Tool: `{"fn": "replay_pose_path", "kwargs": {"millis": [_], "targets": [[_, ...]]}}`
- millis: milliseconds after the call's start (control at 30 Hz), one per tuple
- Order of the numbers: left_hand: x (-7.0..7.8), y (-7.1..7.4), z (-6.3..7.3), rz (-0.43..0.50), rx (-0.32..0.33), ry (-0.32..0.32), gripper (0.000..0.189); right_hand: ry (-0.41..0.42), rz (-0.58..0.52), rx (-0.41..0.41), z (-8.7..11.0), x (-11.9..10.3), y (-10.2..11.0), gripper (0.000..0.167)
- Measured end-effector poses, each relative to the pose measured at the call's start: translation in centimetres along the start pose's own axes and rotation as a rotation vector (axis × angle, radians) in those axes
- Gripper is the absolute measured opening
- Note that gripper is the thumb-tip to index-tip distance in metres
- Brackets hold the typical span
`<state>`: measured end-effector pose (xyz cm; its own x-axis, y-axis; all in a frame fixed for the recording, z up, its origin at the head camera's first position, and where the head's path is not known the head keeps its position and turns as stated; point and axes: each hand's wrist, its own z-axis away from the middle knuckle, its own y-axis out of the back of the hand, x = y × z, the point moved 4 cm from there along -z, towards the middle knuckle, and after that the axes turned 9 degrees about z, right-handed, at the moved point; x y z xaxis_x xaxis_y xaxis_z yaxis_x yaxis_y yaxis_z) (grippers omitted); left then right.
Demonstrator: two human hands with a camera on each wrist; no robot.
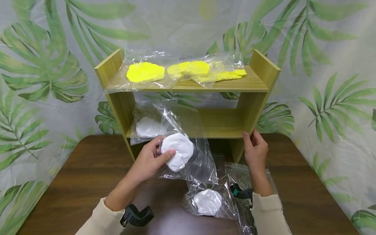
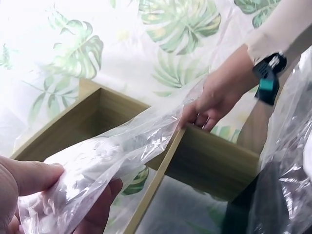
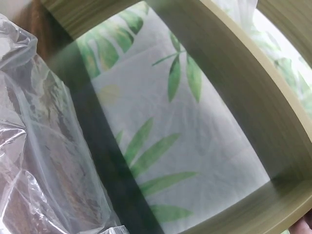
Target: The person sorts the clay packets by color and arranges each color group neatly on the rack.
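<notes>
White clay-like lump in a clear bag (image 1: pixel 177 151): roundish, flattened, matte, surface dented and creased, edge uneven. Plastic is loose, wrinkled, shiny, much bigger than the lump, with spare film spreading right and near. It's held up in front of the shelf unit (image 1: pixel 260 98), left of centre, over the table (image 1: pixel 73 186). My left hand (image 1: pixel 151 160) has it pinched, thumb on the near face, other fingers behind. My right hand (image 1: pixel 256 148) grasps the front edge of the unit's right side panel, thumb on the left, fingers curled to the right.

Around: unit is light wood with open compartments. Top board carries bagged bright yellow lumps: one left (image 1: pixel 145 71), one middle (image 1: pixel 188 68), a thinner one right (image 1: pixel 230 75), bags overlapping. Middle board, left end: another bagged white lump (image 1: pixel 148 127), film hanging over the front edge. Near side of table: one more bagged white lump (image 1: pixel 208 201), with flat clear plastic (image 1: pixel 241 171) to its right, partly under my right wrist.

In the way: held bag covers part of the middle board and the lower compartment, and overlaps the left white bag. Leaf-print cloth (image 1: pixel 337 107) behind everything.
</notes>
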<state>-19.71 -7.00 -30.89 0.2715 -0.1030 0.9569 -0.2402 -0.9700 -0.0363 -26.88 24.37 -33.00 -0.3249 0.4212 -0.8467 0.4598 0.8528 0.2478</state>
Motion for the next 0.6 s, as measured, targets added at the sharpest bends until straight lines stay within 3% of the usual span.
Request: {"fn": "replay_pose_path", "kwargs": {"millis": [267, 600], "targets": [[0.6, -0.2, -3.4, 0.031, 0.046, 0.056, 0.035, 0.003, 0.005, 0.003, -0.1, -0.1, 0.1, 0.031], [1.1, -0.8, -7.1, -0.026, 0.046, 0.062, 0.037, 0.0, 0.024, 0.008, 0.0, -0.3, 0.2, 0.03]]}}
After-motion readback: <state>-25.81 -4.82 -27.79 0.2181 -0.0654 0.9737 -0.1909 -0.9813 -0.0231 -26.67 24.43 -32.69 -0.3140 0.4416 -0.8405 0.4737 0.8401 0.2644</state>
